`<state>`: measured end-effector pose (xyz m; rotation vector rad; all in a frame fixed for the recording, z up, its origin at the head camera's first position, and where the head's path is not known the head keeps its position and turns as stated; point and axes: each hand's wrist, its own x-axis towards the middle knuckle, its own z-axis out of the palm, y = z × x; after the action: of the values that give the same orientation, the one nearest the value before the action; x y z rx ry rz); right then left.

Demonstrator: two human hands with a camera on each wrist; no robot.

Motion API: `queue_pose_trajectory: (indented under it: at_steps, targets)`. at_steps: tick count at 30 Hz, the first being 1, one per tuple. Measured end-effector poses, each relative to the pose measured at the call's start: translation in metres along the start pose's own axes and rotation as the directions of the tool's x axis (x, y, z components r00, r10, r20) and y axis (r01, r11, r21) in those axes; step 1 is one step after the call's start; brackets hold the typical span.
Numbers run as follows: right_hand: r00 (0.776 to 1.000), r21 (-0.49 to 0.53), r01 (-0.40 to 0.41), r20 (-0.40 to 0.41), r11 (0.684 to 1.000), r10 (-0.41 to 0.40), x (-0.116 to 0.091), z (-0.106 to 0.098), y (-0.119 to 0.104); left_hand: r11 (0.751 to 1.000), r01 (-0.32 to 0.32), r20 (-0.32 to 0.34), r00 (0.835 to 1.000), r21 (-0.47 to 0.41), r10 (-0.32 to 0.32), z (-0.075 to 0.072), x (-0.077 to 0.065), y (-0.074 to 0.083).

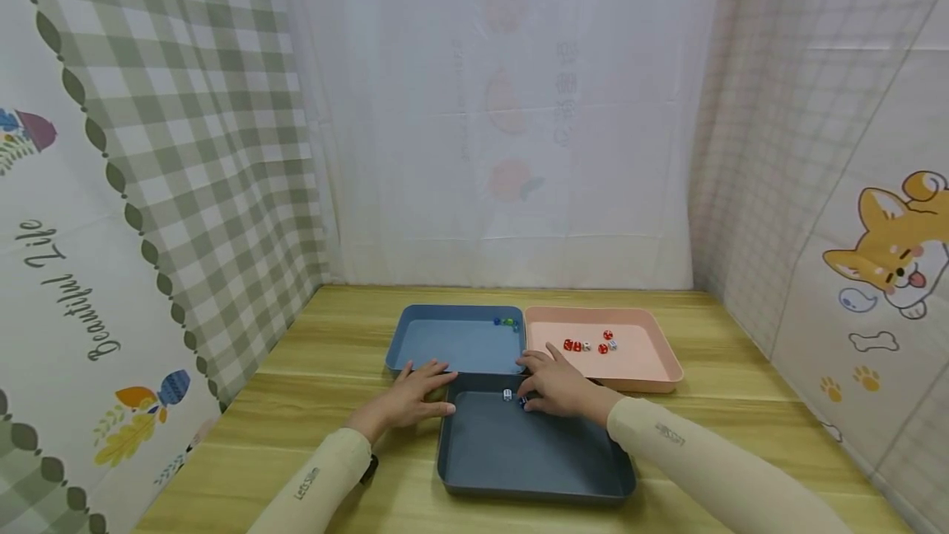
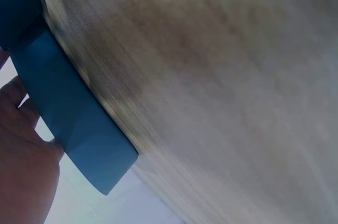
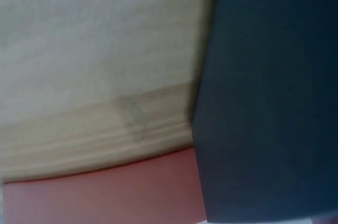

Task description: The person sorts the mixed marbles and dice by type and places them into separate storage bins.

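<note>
The dark grey tray (image 1: 534, 460) lies nearest the person, with a white die (image 1: 507, 395) near its far edge. Just right of that die, my right hand (image 1: 559, 386) pinches a dark blue die (image 1: 523, 402), which the fingers partly cover. Fingers spread, my left hand (image 1: 408, 399) touches the tray's left rim near its far corner. The left wrist view catches that hand (image 2: 24, 145) against a tray wall (image 2: 74, 102). From the right wrist, only the dark tray's outer wall (image 3: 264, 97) and the pink tray's side (image 3: 105, 195) show clearly; the pinch is hidden.
Behind stands a blue tray (image 1: 452, 340) with several small blue and green pieces (image 1: 507, 322) in its far right corner. Beside it, a pink tray (image 1: 645, 344) holds several red dice (image 1: 577, 346) and white dice (image 1: 612, 345). Curtains (image 1: 511, 114) enclose the wooden table (image 1: 296, 386).
</note>
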<state>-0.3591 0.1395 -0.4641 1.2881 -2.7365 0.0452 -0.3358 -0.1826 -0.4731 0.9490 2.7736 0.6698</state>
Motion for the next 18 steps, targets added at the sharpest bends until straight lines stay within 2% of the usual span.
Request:
queue_pose_trajectory:
  at_steps: [6, 11, 14, 17, 18]
  targets:
    - [0.999, 0.04, -0.012, -0.048, 0.999, 0.014, -0.004, -0.011, 0.0, 1.0, 0.0, -0.001, 1.0, 0.004, 0.0, 0.0, -0.001, 0.0]
    - [0.99, 0.07, -0.096, -0.095, 0.993, 0.102, -0.007, -0.026, 0.012, 1.0, 0.002, -0.004, 1.0, 0.003, -0.002, 0.0, -0.001, -0.001]
    - [0.97, 0.094, -0.185, -0.142, 0.978, 0.197, -0.012, -0.031, 0.029, 1.0, 0.002, -0.002, 1.0, 0.0, -0.002, 0.0, -0.001, 0.0]
    - [0.933, 0.112, -0.299, -0.177, 0.948, 0.315, -0.021, -0.032, 0.052, 1.0, 0.0, 0.001, 1.0, -0.002, 0.0, -0.001, -0.001, 0.001]
    - [0.916, 0.142, -0.341, -0.172, 0.929, 0.363, -0.026, -0.033, 0.061, 1.0, 0.0, 0.003, 1.0, -0.004, 0.0, -0.001, -0.002, 0.001]
